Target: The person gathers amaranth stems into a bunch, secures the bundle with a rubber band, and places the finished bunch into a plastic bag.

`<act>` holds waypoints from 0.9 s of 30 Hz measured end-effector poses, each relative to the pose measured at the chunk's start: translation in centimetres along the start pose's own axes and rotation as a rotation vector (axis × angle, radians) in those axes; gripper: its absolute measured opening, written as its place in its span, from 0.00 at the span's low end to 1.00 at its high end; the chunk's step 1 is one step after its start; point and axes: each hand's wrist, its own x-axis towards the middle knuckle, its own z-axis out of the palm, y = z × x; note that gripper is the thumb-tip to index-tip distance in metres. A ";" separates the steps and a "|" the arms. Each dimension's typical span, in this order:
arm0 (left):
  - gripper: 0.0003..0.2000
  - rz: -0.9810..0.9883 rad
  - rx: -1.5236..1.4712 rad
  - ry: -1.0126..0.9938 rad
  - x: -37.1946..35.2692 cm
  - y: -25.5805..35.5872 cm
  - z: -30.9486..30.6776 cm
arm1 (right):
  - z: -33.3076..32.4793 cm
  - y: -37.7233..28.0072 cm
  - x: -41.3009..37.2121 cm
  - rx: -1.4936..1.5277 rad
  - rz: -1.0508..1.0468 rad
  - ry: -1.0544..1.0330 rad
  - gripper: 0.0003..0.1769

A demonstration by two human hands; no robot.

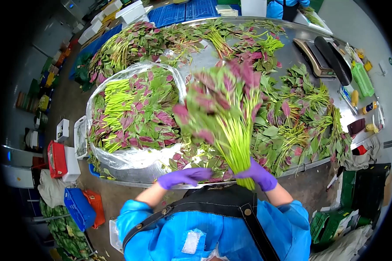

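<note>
Upright in front of me is a bunch of amaranth greens (237, 135), its purple-and-green leaves blurred by motion at the top. My right hand (260, 175), in a purple glove, is wrapped round the lower end of its pale green stems. To the left of the stems is my left hand (185, 177), also gloved, with its fingers stretched toward the bunch and holding nothing. Past it, a clear plastic bag (139, 158) lies open around a pile of amaranth (148, 108), with several stem ends lined up on its left side.
Loose amaranth (287, 126) covers the right of the metal table (196, 54), and a large heap (128, 48) lies at the back left. A scale (315, 56) stands at the back right. Crates, including a blue one (79, 209), are on the floor. Another person (276, 9) is across the table.
</note>
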 end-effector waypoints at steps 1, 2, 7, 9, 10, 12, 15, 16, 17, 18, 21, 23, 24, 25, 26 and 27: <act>0.36 0.128 -0.204 -0.004 3.0 0.9 2.0 | 0.4 -0.3 1.4 -0.003 -0.004 0.006 0.27; 0.36 0.311 -0.323 -0.069 6.4 -0.4 2.1 | 0.8 -0.2 3.2 0.039 0.033 0.095 0.27; 0.24 0.274 -1.150 0.245 10.5 -5.1 0.8 | -0.9 2.8 7.0 0.029 0.134 0.296 0.22; 0.24 0.268 -1.064 0.323 9.7 -5.2 0.5 | -2.2 4.8 7.2 -0.821 -0.199 0.384 0.23; 0.23 0.256 -0.976 0.402 9.3 -5.1 0.6 | -2.0 4.5 6.7 -0.821 -0.191 0.383 0.23; 0.22 0.258 -1.008 0.463 8.8 -4.3 0.8 | -1.2 2.8 5.5 0.159 0.229 0.380 0.26; 0.23 0.232 -1.059 0.386 9.0 -3.7 0.4 | -0.3 5.0 6.5 -0.112 0.083 0.454 0.27; 0.23 0.187 -0.984 0.435 9.1 -3.4 0.5 | -0.4 5.7 6.8 -0.374 0.010 0.471 0.27; 0.24 0.143 -0.907 0.484 9.1 -3.2 0.6 | -1.4 6.9 7.1 -0.456 -0.040 0.458 0.27; 0.24 0.144 -0.907 0.483 8.8 -3.1 0.7 | -1.7 6.0 6.5 -0.458 -0.040 0.459 0.27; 0.27 0.339 -1.089 0.413 7.9 -3.2 0.4 | -2.0 3.1 5.4 0.289 -0.052 0.361 0.25; 0.28 0.411 -1.088 0.317 7.9 -3.3 0.3 | -1.9 3.2 5.6 0.383 0.016 0.335 0.24; 0.28 0.435 -1.043 0.248 8.4 -3.7 -0.2 | -1.9 3.1 5.8 0.478 0.075 0.310 0.24; 0.27 0.382 -1.100 0.445 8.9 -4.5 -0.5 | -1.2 2.7 6.6 0.464 0.098 0.426 0.24; 0.25 0.320 -1.065 0.556 9.5 -5.4 -1.0 | -2.2 3.9 7.4 0.340 0.047 0.351 0.24; 0.23 0.286 -0.996 0.570 9.7 -5.3 -0.8 | -1.2 2.5 7.7 0.067 0.084 0.379 0.24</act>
